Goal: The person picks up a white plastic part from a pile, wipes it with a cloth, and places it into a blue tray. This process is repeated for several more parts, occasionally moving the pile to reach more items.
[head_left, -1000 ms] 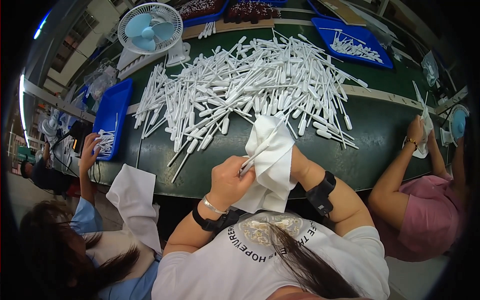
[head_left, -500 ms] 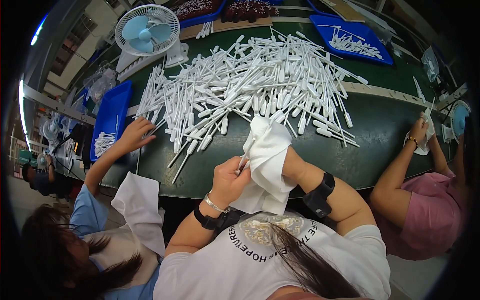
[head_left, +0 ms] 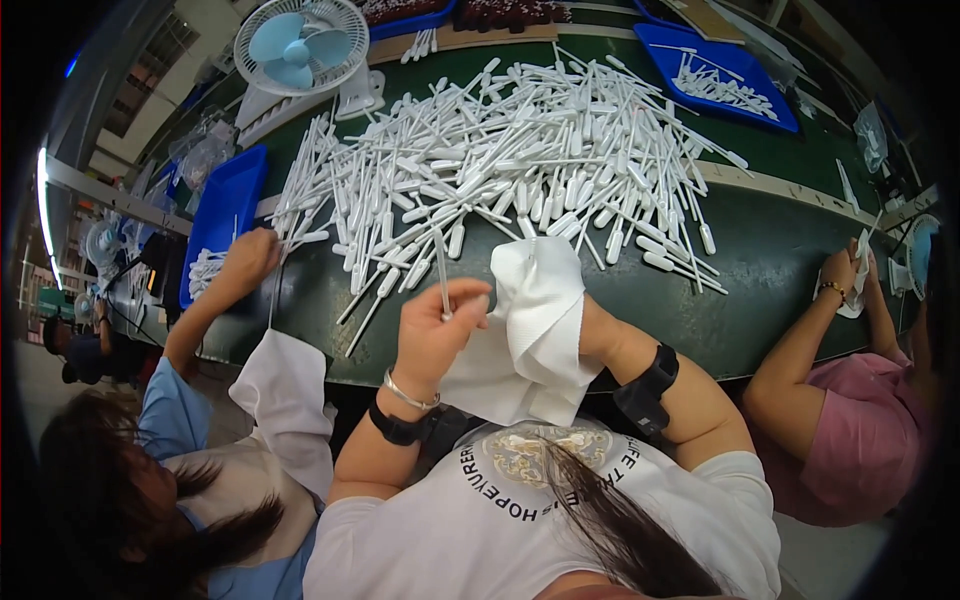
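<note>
My left hand (head_left: 435, 325) is raised in front of the pile, its fingers closed round a white dropper-shaped stick (head_left: 441, 270) that points upward. My right hand (head_left: 597, 325) is mostly hidden inside a ribbed white cloth (head_left: 545, 300). The cloth is bunched over its fingers and hangs down toward my lap; what else those fingers hold, if anything, is out of sight. Just beyond both hands lies a large loose pile of white dropper-shaped sticks (head_left: 480, 160), each with a thin stem and a wider oval end.
Blue trays with similar sticks stand at the left (head_left: 225, 205) and back right (head_left: 715, 75). A white fan (head_left: 300, 47) sits at the back left. A co-worker's hand (head_left: 250, 258) is at the pile's left edge; another co-worker's hands (head_left: 845, 272) hold a cloth at the right.
My left hand has drawn away from the cloth, to the left and up, with the stick now upright. The co-worker's hand on the left has moved back toward the blue tray.
</note>
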### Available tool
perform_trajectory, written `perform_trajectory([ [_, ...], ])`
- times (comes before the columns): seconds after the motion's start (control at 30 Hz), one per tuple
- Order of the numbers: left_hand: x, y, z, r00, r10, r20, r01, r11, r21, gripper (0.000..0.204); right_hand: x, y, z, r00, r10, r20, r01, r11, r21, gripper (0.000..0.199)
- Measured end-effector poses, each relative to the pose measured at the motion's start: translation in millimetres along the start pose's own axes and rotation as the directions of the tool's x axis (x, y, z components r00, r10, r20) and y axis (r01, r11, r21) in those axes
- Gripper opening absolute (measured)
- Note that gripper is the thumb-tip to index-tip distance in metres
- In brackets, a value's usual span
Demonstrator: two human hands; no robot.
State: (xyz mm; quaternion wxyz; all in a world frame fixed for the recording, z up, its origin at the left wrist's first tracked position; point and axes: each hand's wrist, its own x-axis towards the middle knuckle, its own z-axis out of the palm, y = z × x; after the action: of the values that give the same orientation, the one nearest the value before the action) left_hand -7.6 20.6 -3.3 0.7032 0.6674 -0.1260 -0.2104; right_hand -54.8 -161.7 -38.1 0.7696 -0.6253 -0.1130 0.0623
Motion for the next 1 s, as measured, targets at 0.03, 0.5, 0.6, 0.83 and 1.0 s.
perform_trajectory([
  [0.03, 3, 6, 1, 1.000, -0.005, -0.011, 0.005, 1.000, -0.001, 0.020, 1, 4, 0, 1.000, 0.007, 0.009, -0.007, 1.000, 0.005, 0.026],
  [0.5, 20, 18, 1, 0.955, -0.187, 0.229, 0.202, 0.979, -0.043, 0.018, -2, -13, 8, 0.870, 0.452, 0.197, -0.494, 0.793, 0.356, 0.016],
  [0.6, 20, 17, 2, 0.959, -0.173, 0.225, 0.189, 0.981, -0.053, 0.018, -2, -7, 7, 0.865, 0.455, 0.212, -0.501, 0.765, 0.404, 0.015],
  [0.83, 21, 13, 0, 0.959, -0.161, 0.232, 0.181, 0.981, -0.067, 0.017, -1, -3, 7, 0.871, 0.444, 0.213, -0.492, 0.767, 0.412, 0.015],
  [1.0, 21, 12, 0, 0.961, -0.165, 0.223, 0.186, 0.980, -0.073, 0.017, -1, -5, 7, 0.899, 0.389, 0.200, -0.437, 0.832, 0.342, 0.014],
])
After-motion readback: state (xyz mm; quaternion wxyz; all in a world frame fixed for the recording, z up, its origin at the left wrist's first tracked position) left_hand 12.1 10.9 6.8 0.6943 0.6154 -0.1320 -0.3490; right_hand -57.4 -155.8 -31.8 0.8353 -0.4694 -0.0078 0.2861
